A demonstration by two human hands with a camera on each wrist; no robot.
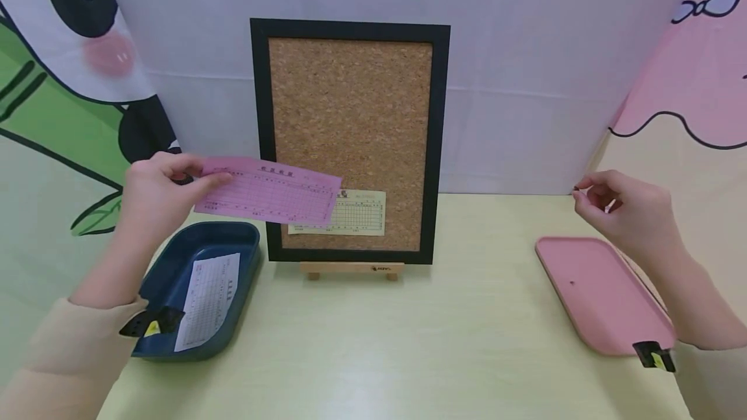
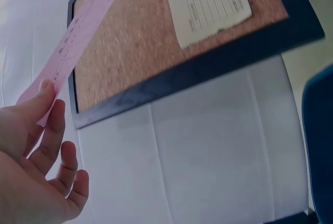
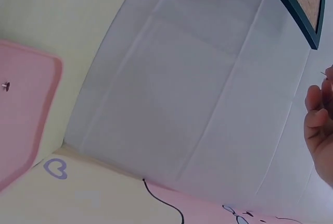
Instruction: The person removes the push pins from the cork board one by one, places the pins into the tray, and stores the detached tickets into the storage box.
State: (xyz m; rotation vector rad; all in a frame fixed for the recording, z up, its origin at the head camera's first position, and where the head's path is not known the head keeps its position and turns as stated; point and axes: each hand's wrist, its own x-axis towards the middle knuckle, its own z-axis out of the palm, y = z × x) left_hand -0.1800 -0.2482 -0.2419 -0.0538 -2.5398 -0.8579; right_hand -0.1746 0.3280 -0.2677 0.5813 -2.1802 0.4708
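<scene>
My left hand (image 1: 157, 193) pinches the left end of a pink printed form slip (image 1: 268, 190) between thumb and forefinger. The slip stretches to the right, overlapping the black-framed cork board (image 1: 353, 109) in the head view. Behind its right end, a pale yellow form slip (image 1: 364, 212) lies on the lower cork, partly hidden. Up over the right side of the table, my right hand (image 1: 627, 212) pinches a small thumbtack (image 3: 323, 73) by the fingertips, its thin point showing in the right wrist view.
A dark blue bin (image 1: 251, 245) at the left holds a white printed slip (image 1: 210, 300). On the right, a pink tray (image 1: 613, 310) carries another thumbtack (image 3: 5, 86). The board leans on a wooden stand (image 1: 352, 268) before a white cloth backdrop (image 1: 513, 115).
</scene>
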